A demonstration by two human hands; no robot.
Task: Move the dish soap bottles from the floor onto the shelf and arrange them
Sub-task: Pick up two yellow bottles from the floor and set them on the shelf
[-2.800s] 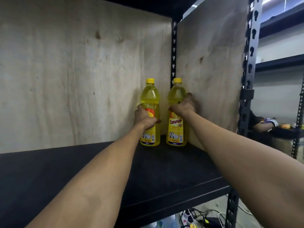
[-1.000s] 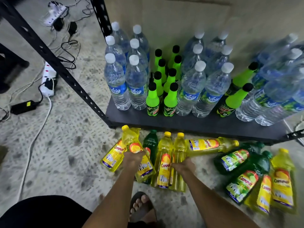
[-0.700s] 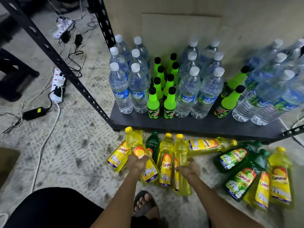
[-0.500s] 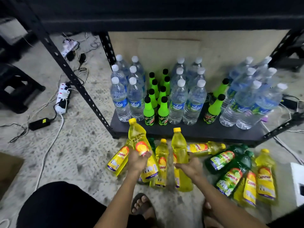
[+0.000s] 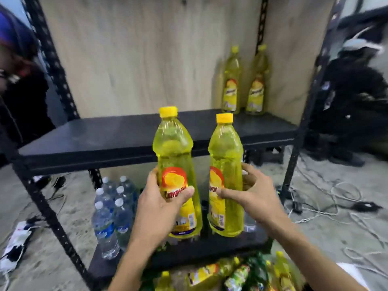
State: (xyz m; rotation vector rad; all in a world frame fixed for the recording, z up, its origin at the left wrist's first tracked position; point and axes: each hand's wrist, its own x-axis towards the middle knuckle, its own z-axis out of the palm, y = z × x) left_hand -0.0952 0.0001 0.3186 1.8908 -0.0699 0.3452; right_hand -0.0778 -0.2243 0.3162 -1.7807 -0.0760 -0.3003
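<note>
Head view: the left hand (image 5: 161, 204) and right hand (image 5: 255, 194) each clasp a yellow dish soap bottle (image 5: 176, 175) mid-label, below the shelf (image 5: 105, 135). Lifted carelessly, either could knock over the two bottles standing (image 5: 243, 80) at the shelf's back corner.

The two held bottles (image 5: 177, 173) (image 5: 225, 175) are clear yellow with yellow caps and red-and-yellow labels (purple band at the foot). The shelf (image 5: 105, 135) is black, its back panel (image 5: 136, 55) pale wood grain. The floor (image 5: 63, 217) is speckled grey.

Floor bottles (image 5: 241, 276) blurred and cut by the bottom edge; rear shelf bottles' (image 5: 243, 80) labels unreadable
</note>
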